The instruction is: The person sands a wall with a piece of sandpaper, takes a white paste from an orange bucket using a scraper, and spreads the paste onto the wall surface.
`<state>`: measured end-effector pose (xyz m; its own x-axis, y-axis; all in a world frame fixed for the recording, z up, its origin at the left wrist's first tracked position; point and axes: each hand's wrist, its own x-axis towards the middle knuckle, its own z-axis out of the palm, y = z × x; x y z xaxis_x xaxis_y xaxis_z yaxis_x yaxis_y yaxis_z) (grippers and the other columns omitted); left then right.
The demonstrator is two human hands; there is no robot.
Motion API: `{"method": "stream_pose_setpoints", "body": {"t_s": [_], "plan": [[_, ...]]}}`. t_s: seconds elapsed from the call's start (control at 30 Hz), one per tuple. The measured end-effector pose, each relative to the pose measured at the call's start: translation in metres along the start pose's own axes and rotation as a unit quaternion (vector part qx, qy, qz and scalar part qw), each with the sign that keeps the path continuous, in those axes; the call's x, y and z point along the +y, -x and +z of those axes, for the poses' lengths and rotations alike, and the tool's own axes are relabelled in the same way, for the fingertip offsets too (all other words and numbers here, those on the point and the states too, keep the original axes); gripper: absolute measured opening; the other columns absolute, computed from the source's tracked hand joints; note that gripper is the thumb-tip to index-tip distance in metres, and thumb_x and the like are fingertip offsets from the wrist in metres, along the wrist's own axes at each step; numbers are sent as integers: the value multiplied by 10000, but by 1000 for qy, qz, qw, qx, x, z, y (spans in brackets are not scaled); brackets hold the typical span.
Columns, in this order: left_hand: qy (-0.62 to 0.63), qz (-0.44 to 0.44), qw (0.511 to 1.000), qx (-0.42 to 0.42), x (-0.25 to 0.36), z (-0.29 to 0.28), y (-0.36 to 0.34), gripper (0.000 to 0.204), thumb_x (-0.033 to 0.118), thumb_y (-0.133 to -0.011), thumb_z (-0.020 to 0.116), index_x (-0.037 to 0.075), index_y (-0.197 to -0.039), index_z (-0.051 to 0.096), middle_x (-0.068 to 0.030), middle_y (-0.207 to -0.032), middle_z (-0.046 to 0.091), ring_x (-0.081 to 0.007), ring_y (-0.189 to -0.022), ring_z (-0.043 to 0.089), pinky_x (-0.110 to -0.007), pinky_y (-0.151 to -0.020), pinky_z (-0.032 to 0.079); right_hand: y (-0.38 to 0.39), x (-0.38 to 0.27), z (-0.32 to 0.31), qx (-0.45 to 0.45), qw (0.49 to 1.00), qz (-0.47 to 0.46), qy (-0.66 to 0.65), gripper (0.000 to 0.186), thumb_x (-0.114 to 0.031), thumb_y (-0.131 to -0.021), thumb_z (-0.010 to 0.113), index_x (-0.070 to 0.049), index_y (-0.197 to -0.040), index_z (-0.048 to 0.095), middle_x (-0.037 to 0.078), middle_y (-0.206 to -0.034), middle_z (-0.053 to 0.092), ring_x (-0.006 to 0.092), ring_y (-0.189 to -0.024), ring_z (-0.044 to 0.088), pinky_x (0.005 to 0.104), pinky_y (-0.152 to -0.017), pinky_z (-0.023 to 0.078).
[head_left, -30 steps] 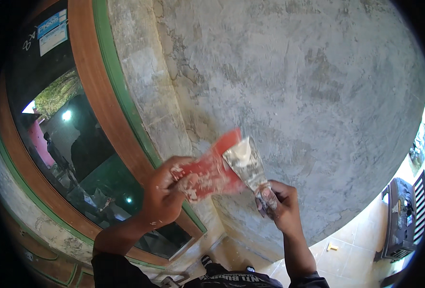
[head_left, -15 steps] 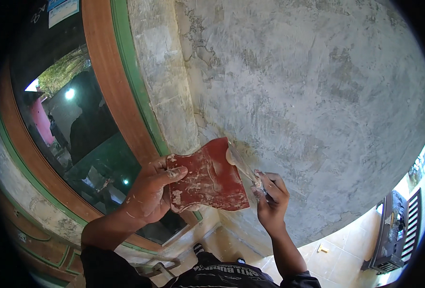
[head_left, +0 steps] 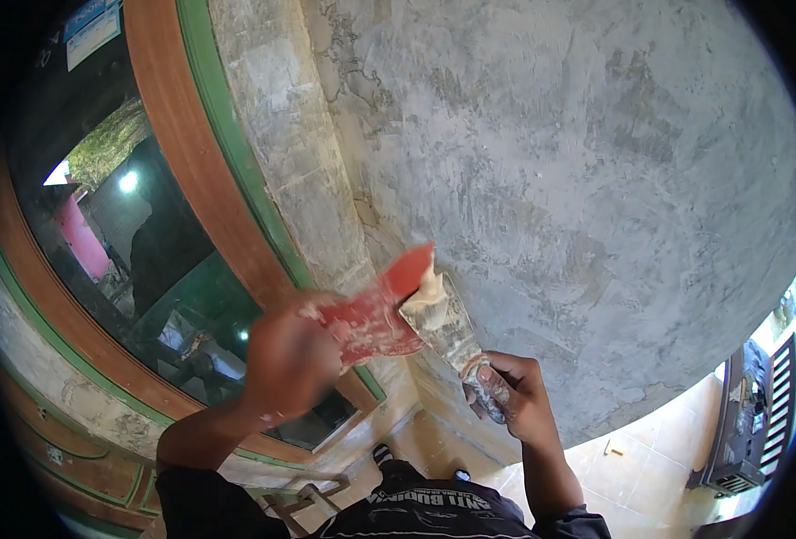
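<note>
My left hand (head_left: 292,357), a little smeared by motion, grips a red plastic putty spreader (head_left: 375,316) streaked with dried putty. In my right hand (head_left: 522,395) is a putty knife (head_left: 456,337), held by its handle, with the blade pointing up and left. A lump of cream putty (head_left: 428,295) sits on the blade's end, right at the spreader's edge. The two tools meet or overlap there, in front of the grey plastered wall (head_left: 542,198).
Left of me stands a window (head_left: 169,260) with a brown and green frame (head_left: 202,171). A dark bench (head_left: 748,413) is on the tiled floor (head_left: 645,458) at the lower right, with a small yellow object (head_left: 614,448) nearby. The wall curves close ahead.
The red spreader has tilted from facing me to a slanted, edge-up angle. The putty knife has turned so its blade face shows, now carrying putty at its end.
</note>
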<state>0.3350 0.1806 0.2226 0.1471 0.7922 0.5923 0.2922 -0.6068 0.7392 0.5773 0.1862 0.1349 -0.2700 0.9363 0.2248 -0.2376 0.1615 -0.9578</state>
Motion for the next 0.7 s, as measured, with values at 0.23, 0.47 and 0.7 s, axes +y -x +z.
{"method": "stream_pose_setpoints", "body": {"t_s": [0.23, 0.47, 0.7], "plan": [[140, -154, 978, 24, -11, 7, -6, 121, 49, -883, 535, -22, -982, 537, -69, -808, 612, -90, -743, 592, -263, -583, 493, -5, 2, -8, -45, 995, -33, -82, 241, -182, -923, 550, 35, -988, 631, 17, -723, 584, 82, -642, 511, 230, -558, 408], [348, -399, 848, -2, -17, 9, 1, 220, 99, -863, 576, 7, -1052, 512, -106, -920, 627, -204, -752, 658, -303, -560, 554, -25, 30, -3, 145, 927, -282, 198, 336, 54, -717, 633, -29, -1042, 650, 108, -915, 594, 181, -773, 542, 290, -683, 438], [358, -378, 853, -34, -30, -15, 0, 276, 92, -854, 580, 27, -1110, 499, -106, -970, 629, -208, -771, 665, -320, -581, 566, -20, 44, -14, 205, 786, -408, 416, 490, 73, -565, 631, -126, -1009, 687, 81, -928, 580, 256, -819, 537, 345, -673, 387]]}}
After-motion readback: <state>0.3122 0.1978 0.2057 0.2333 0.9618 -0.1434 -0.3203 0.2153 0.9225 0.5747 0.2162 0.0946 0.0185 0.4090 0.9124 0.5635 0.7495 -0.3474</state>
